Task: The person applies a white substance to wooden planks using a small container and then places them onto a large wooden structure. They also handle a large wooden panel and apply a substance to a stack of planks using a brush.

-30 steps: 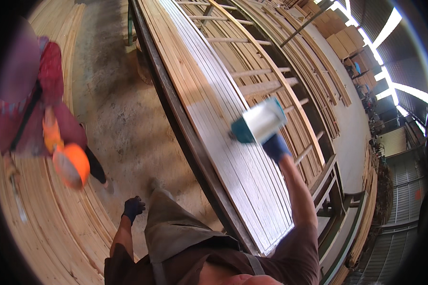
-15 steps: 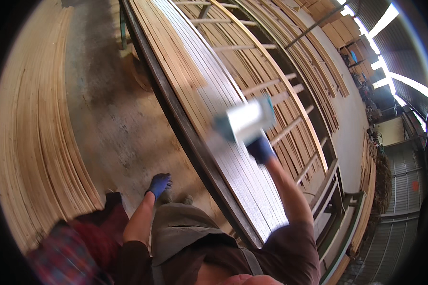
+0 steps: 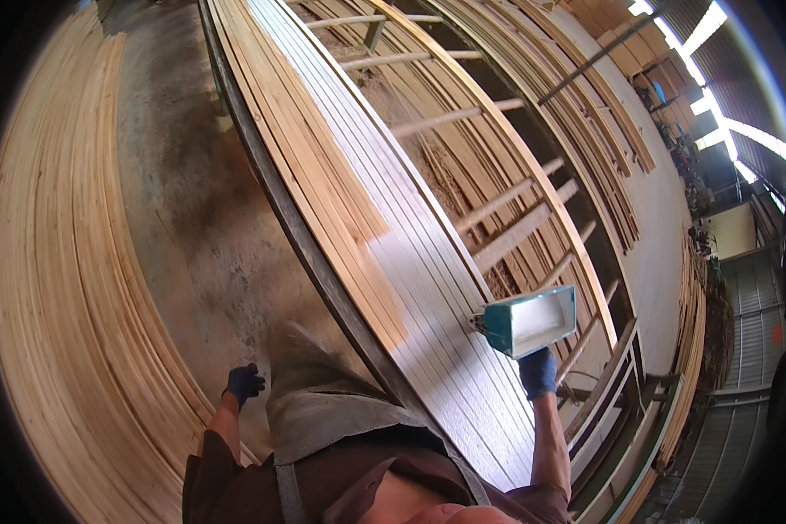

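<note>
My right hand [image 3: 538, 374], in a dark blue glove, is closed around a teal box-shaped paint applicator [image 3: 535, 321] whose open top shows white liquid. The grip itself is hidden by the glove. The applicator is over the right edge of a long row of narrow wooden boards [image 3: 310, 166]. A wet-looking white coat [image 3: 445, 323] covers the boards' right side and near end, while bare wood shows along the left. Down at my left side, away from the boards, my gloved left hand [image 3: 244, 384] hangs with loosely bent fingers and holds nothing.
A dark metal rail [image 3: 301, 240] edges the boards on my side. Beyond them runs a rack with wooden crossbars [image 3: 493, 205] above more planks. A large stack of long boards [image 3: 70, 262] lies to my left, across a stained concrete floor [image 3: 192, 227].
My right hand has swung the applicator toward me and to the right, over the boards' edge. My left hand has dropped back and left. My view has shifted slightly.
</note>
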The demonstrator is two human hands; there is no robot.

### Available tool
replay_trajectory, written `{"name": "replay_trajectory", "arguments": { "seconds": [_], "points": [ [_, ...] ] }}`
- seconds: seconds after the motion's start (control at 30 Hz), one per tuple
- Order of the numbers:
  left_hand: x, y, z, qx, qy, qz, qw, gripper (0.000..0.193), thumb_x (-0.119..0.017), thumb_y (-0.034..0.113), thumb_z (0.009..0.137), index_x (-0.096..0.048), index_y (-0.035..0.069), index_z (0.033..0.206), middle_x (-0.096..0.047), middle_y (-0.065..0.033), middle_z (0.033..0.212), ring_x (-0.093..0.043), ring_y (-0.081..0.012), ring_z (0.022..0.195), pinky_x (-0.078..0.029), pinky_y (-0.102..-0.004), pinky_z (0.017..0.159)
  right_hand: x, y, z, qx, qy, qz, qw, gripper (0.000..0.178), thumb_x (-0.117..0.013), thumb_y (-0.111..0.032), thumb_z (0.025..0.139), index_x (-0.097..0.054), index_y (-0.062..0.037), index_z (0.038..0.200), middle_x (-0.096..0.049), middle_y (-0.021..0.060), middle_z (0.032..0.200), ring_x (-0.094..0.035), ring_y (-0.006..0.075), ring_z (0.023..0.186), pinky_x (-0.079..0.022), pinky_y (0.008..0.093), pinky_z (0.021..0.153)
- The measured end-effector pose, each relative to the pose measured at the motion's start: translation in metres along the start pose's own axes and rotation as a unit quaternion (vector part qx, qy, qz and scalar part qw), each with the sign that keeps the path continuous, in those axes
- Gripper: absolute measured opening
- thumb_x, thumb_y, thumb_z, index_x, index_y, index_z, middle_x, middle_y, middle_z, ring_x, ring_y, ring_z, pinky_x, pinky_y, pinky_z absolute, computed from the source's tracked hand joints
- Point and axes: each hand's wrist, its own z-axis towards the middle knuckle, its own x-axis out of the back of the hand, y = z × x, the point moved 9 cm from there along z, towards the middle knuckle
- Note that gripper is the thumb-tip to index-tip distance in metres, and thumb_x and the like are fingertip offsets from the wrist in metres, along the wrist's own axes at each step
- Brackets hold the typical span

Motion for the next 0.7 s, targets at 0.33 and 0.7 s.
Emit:
{"name": "replay_trajectory", "arguments": {
  "seconds": [0.33, 0.7],
  "points": [
    [0.072, 0.199, 0.047, -0.089, -0.080, 0.001, 0.993, 0.022, -0.057, 0.031, 0.093, -0.061, 0.010, 0.099, -0.069, -0.0147, 0.089, -0.065, -0.0271, 0.066, -0.051, -0.0412, 0.058, -0.034, -0.351, 0.364, 0.076, -0.033, 0.012, 0.997, 0.028, -0.053, -0.027, 0.090, -0.067, -0.0082, 0.104, -0.068, 0.0226, 0.093, -0.066, 0.0404, 0.087, -0.053, 0.0501, 0.074],
    [0.126, 0.406, -0.006, -0.112, 0.091, -0.022, 0.989, 0.041, -0.052, 0.044, 0.092, -0.058, 0.011, 0.115, -0.068, -0.0088, 0.096, -0.065, -0.0231, 0.077, -0.050, -0.0340, 0.067, -0.059, -0.554, 0.575, 0.139, 0.006, 0.029, 0.990, 0.031, -0.049, -0.031, 0.092, -0.061, -0.0127, 0.114, -0.066, 0.0188, 0.107, -0.064, 0.0403, 0.095, -0.051, 0.0497, 0.080]
  ]
}}
